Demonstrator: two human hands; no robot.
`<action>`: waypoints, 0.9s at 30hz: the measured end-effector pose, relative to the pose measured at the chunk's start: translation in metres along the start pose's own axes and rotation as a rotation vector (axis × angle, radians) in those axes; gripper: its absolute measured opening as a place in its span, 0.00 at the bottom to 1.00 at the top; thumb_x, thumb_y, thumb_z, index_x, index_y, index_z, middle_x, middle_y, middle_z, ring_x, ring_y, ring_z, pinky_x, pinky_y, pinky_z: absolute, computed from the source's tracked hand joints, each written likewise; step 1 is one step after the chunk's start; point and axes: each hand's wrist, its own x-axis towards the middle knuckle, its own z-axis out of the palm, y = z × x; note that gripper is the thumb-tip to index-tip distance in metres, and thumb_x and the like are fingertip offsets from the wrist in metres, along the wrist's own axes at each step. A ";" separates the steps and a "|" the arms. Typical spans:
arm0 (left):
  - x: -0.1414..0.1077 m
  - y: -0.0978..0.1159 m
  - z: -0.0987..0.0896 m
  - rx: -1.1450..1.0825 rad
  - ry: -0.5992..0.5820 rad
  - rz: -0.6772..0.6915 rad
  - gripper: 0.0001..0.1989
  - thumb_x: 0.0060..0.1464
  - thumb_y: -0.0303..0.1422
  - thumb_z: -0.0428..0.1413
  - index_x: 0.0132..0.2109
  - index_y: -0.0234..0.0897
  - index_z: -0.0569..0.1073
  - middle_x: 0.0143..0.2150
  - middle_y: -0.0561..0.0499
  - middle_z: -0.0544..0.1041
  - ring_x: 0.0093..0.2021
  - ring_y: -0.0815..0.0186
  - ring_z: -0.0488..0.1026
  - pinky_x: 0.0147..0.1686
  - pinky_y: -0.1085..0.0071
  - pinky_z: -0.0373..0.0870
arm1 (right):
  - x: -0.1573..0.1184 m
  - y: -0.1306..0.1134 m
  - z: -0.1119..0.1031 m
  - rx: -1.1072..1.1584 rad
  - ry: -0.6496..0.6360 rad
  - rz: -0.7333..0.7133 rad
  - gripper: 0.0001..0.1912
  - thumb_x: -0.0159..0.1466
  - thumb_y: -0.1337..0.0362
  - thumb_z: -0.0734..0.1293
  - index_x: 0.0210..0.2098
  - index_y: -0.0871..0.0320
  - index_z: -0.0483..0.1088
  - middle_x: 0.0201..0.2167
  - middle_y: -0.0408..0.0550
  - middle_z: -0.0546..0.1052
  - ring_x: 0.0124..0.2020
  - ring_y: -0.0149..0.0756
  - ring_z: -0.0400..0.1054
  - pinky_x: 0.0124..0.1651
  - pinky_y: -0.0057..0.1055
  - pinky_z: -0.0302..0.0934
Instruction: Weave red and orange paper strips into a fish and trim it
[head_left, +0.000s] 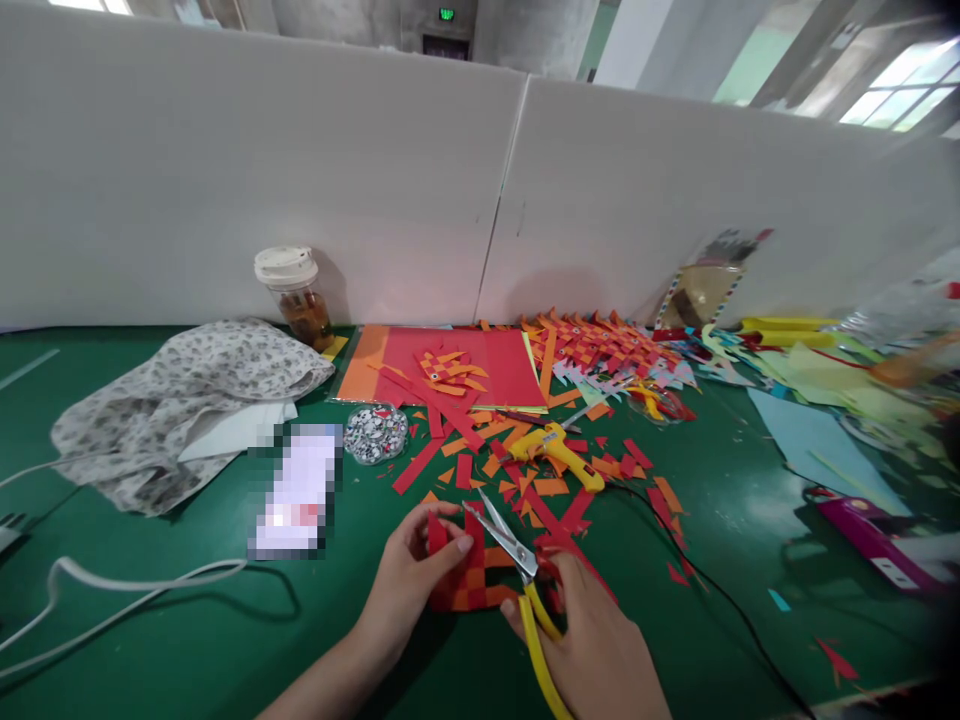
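My left hand (420, 565) pinches a woven piece of red and orange paper strips (471, 578) near the table's front edge. In my right hand (592, 635) is a pair of scissors (517, 550) with yellow handles, its blades parted and pointing up and left. The blade tips are at the top edge of the woven paper; whether they touch it I cannot tell. Beyond the hands lies a yellow glue gun (559, 455) among red and orange paper scraps (465, 470). A finished-looking woven paper fish (450, 370) rests on the red paper sheets (510, 365).
Left of the scraps sits a round box of googly eyes (375, 433), with a blurred phone (296, 490) beside it. A lidded cup (296, 295) and patterned cloth (195, 400) stand further left. A black cord (720, 590) crosses the right side, near a purple tool (877, 535).
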 end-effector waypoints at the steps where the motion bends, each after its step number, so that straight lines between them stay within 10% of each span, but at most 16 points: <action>1: -0.001 0.001 0.001 0.006 -0.011 -0.015 0.15 0.42 0.35 0.64 0.38 0.35 0.72 0.28 0.55 0.74 0.30 0.70 0.70 0.34 0.75 0.67 | 0.000 -0.001 0.000 -0.004 -0.001 -0.011 0.23 0.56 0.42 0.59 0.38 0.54 0.62 0.34 0.50 0.75 0.37 0.45 0.72 0.30 0.31 0.62; 27: -0.001 -0.006 -0.001 -0.102 -0.033 -0.093 0.12 0.38 0.34 0.66 0.28 0.34 0.73 0.25 0.55 0.74 0.26 0.71 0.70 0.30 0.76 0.67 | -0.001 -0.010 -0.001 0.037 -0.004 -0.120 0.19 0.54 0.49 0.64 0.38 0.55 0.63 0.34 0.49 0.75 0.35 0.41 0.72 0.29 0.29 0.62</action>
